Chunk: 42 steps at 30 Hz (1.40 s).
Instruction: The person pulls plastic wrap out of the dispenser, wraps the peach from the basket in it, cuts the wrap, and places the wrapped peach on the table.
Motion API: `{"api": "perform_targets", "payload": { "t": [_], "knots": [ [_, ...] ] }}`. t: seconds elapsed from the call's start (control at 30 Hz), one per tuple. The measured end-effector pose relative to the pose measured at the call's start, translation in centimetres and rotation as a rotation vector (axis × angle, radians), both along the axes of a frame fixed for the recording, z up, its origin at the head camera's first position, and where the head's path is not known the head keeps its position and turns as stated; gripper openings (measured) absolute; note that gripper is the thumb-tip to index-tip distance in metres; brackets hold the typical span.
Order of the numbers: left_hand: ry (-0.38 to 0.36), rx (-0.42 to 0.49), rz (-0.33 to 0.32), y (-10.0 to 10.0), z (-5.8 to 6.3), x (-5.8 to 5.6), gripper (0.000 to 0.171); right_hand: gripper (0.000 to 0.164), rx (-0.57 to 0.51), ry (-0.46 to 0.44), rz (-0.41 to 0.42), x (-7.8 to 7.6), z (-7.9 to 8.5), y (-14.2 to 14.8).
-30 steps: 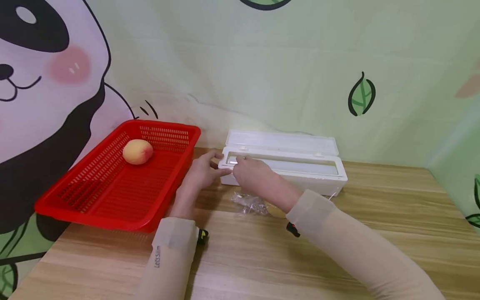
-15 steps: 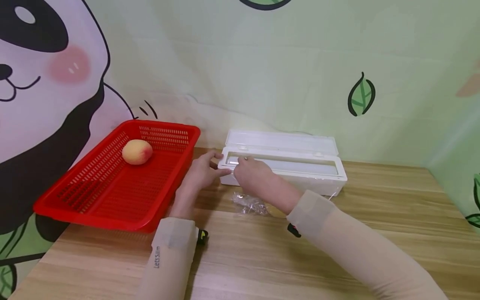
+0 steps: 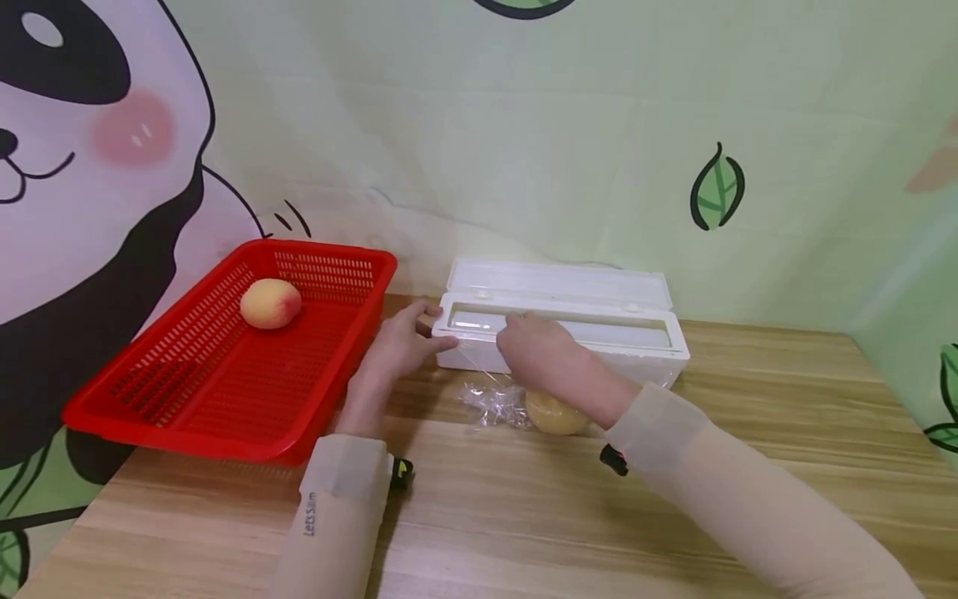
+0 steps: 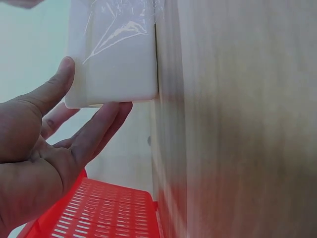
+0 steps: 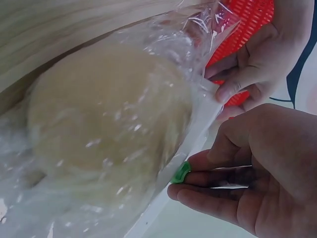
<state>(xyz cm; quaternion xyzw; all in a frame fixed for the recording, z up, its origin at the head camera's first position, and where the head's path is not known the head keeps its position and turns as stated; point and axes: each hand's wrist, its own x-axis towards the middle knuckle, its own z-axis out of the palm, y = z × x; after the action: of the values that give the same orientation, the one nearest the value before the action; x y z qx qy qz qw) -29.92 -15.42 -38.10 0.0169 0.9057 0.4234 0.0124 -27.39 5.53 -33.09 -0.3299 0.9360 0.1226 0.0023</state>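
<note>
A white cling film dispenser (image 3: 644, 363) stands at the back of the table with its clear lid (image 3: 561, 284) raised and a roll inside. My left hand (image 3: 404, 341) holds its left end, thumb on the front and fingers against the end face. Partway along the front edge, my right hand (image 3: 542, 349) pinches a small green slide cutter (image 5: 182, 172), seen in the right wrist view. Film (image 4: 119, 37) hangs down the dispenser's front. Below my right hand lies a round yellowish thing (image 3: 555, 414) covered in film, with crumpled film (image 3: 494, 403) at its left.
A red plastic basket (image 3: 217, 443) stands to the left, close by my left forearm, with a peach (image 3: 271, 304) in it. Behind the wooden table (image 3: 486, 516) hangs a printed cloth backdrop (image 3: 554, 150).
My right hand has slid to the right along the dispenser's front edge, uncovering more of the round thing below. My left hand has stayed at the left end.
</note>
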Motion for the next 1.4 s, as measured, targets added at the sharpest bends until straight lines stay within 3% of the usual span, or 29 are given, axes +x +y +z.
{"api": "perform_targets", "payload": {
  "t": [0.53, 0.97, 1.4],
  "knots": [
    [-0.016, -0.012, -0.008, 0.1, -0.2, 0.0, 0.053, 0.008, -0.078, -0.037, -0.046, 0.2, -0.1, 3.9],
    [-0.026, -0.032, 0.003, 0.2, 0.1, 0.0, 0.054, 0.007, -0.147, 0.008, -0.083, 0.8, -0.1, 7.5],
    [-0.038, -0.017, -0.004, 0.3, 0.2, 0.0, 0.055, 0.008, -0.152, 0.071, -0.060, 1.6, -0.6, 11.6]
  ]
}}
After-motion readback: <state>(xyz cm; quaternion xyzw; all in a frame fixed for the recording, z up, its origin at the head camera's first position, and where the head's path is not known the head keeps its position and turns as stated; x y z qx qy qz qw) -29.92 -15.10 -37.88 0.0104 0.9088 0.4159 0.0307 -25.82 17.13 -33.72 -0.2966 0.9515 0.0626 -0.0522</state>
